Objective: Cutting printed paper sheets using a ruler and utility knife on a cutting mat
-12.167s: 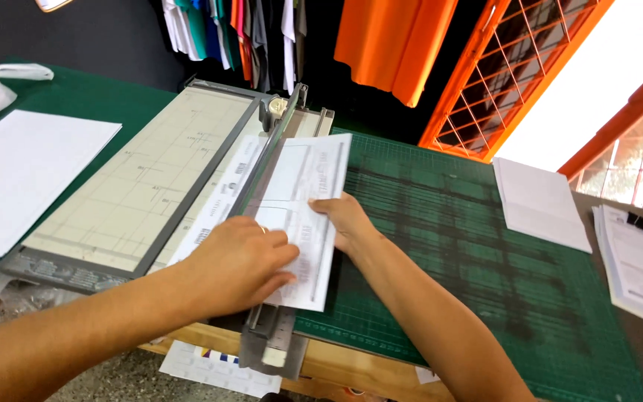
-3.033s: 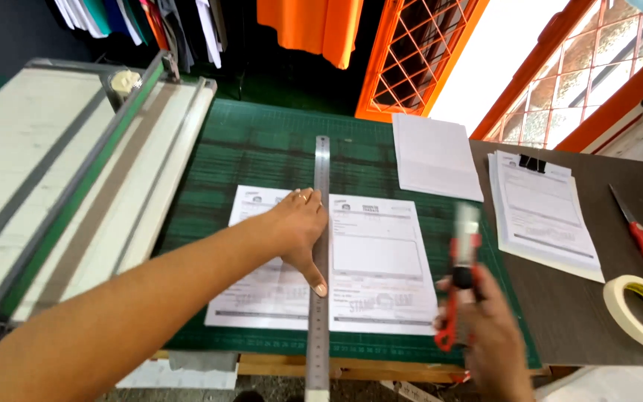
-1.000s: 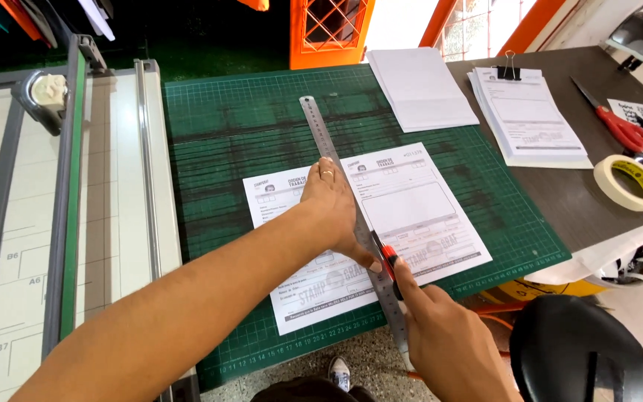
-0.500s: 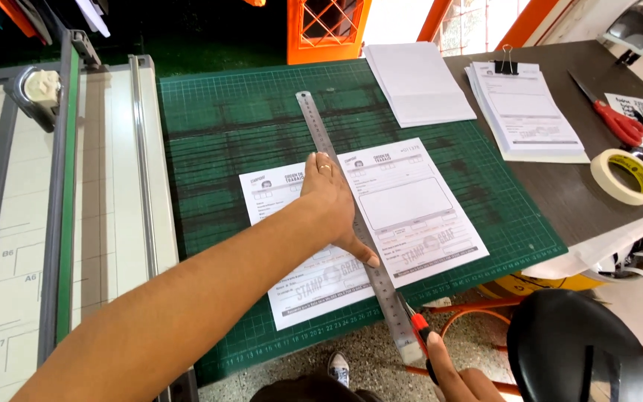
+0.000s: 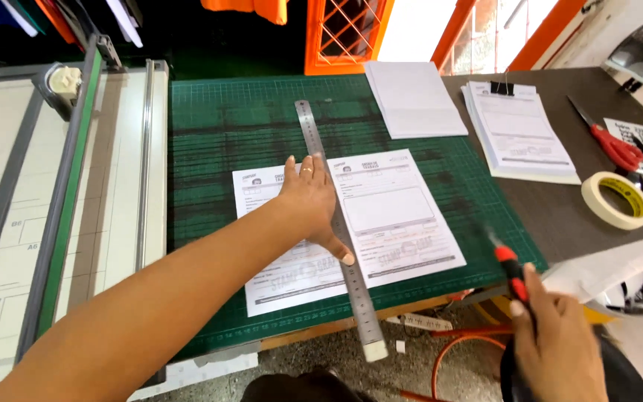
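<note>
Head view, looking down on a work surface.

Left hand [image 5: 310, 205]: flat, fingers spread and stretched out, palm pressing a steel ruler [image 5: 336, 223] down; nothing gripped. A ring shows on one finger.

Steel ruler: long and narrow, lying slanted on the green cutting mat [image 5: 210, 149], crossing a printed form sheet [image 5: 396, 216] from top to bottom. Its near end juts past the mat's front edge.

Printed form sheet: white, lying flat on the mat, with a part on each side of the ruler; the left part is partly under the left hand and forearm.

Right hand [image 5: 560, 350]: low at the right, off the mat and clear of the sheet, fingers curled around a knife with a red and black handle [image 5: 511, 272], tip pointing up and away; the blade is blurred.

Other items: paper trimmer board [image 5: 61, 208] left of the mat; stack of blank white sheets [image 5: 414, 100] at the mat's far edge; clipped stack of forms [image 5: 519, 134] on the dark tabletop [image 5: 560, 208]; red-handled scissors [image 5: 608, 141]; roll of masking tape [image 5: 619, 201]; orange lattice frame [image 5: 344, 33] beyond the tabletop.
</note>
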